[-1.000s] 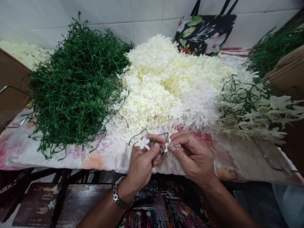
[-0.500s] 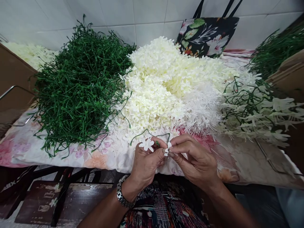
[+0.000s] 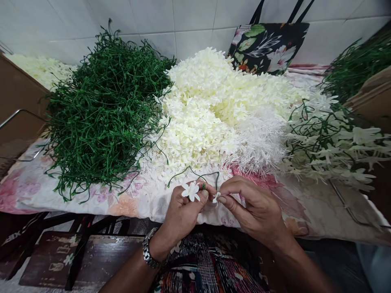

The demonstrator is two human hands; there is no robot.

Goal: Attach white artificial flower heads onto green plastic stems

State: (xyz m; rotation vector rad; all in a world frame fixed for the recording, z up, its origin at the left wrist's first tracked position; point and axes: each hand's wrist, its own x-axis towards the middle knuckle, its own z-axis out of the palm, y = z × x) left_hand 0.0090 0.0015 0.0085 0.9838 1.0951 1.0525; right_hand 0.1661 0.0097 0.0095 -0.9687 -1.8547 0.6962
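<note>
Low over the front of the table, my left hand (image 3: 185, 209) is closed on a green plastic stem (image 3: 207, 174) whose thin branches stick out above the fingers. A white artificial flower (image 3: 191, 191) shows at my left thumb, beside a bare green stem tip (image 3: 203, 186). My right hand (image 3: 252, 207) pinches a small white flower piece (image 3: 216, 197) between thumb and forefinger, close to the left fingertips. How that piece meets the stem is too small to tell. Beyond the hands lies a heap of cream-white flower heads (image 3: 195, 130).
A big tangle of green stems (image 3: 104, 110) is at the left. Thin white stamen-like pieces (image 3: 259, 142) lie right of centre, with assembled flower sprays (image 3: 336, 146) farther right. A floral bag (image 3: 269, 49) leans on the tiled wall. Cardboard boxes (image 3: 18, 110) flank the cloth-covered table (image 3: 91, 205).
My left hand has shifted slightly left and down, its thumb drawn back from the small white piece. The right fingers keep their pinch on that piece.
</note>
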